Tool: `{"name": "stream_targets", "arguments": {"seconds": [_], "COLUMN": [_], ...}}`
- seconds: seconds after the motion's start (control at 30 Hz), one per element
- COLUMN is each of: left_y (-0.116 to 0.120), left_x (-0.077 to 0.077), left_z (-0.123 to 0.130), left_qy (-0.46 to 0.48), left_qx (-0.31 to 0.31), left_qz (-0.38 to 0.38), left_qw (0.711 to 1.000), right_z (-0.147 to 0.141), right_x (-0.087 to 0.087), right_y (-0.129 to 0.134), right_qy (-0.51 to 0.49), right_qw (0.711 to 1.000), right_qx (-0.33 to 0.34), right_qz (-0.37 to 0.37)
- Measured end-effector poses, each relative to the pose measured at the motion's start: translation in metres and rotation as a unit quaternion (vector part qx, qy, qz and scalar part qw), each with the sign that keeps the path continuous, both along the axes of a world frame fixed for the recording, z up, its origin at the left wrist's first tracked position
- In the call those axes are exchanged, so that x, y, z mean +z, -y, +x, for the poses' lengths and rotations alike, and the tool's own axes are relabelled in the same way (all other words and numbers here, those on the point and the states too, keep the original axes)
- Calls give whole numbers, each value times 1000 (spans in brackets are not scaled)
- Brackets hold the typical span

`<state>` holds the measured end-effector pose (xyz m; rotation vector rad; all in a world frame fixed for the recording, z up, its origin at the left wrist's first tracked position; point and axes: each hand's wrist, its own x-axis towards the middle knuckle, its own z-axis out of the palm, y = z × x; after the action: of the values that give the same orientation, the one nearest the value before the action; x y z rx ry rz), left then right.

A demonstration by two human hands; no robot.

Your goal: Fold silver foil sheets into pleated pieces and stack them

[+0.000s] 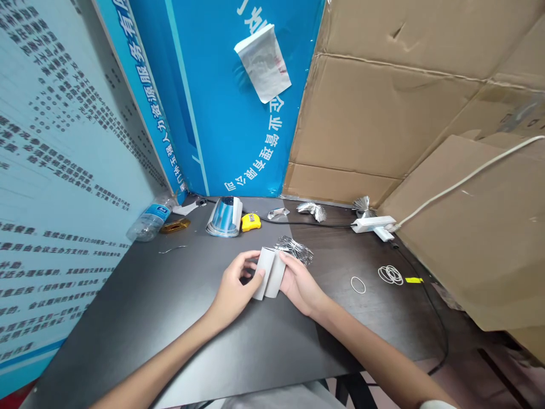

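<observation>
Two light grey, flat rectangular pieces are held side by side above the dark table. My left hand (238,284) grips the left grey piece (264,272), its thumb on the front face. The right grey piece (276,275) is in my right hand (300,282), with the thumb at its top edge. The two pieces touch or overlap along their inner edges; which, I cannot tell. Just behind my right hand lies a bundle of thin silvery strips (298,250). What the pieces are made of is not clear.
On the dark table (170,307) stand a silver-blue roll (224,217), a yellow tape measure (251,222) and a plastic bottle (151,220). A white power strip (374,224) with cables, white rings (390,275) and another silvery bundle (312,211) lie right and behind. Cardboard (361,113) walls the back right.
</observation>
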<state>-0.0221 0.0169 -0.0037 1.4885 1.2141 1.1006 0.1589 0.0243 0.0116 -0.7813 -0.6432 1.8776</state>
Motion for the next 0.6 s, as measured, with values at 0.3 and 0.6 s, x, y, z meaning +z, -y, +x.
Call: {"name": "stream_targets", "arguments": {"seconds": [0.3,0.6], "left_y": [2,3], "left_x": [-3,4], "left_z": [-2,-1], "left_qy": [-144,-144], "left_qx": [55,-50], "left_qz": [82,188], "left_qw": [985,970], "right_z": [-8,-12], "right_x": [7,9], "right_y": [12,17], "right_qy": [12,-11], "right_qw": [1000,1000], "right_qx": [-9,-2], "right_qz": [14,17]}}
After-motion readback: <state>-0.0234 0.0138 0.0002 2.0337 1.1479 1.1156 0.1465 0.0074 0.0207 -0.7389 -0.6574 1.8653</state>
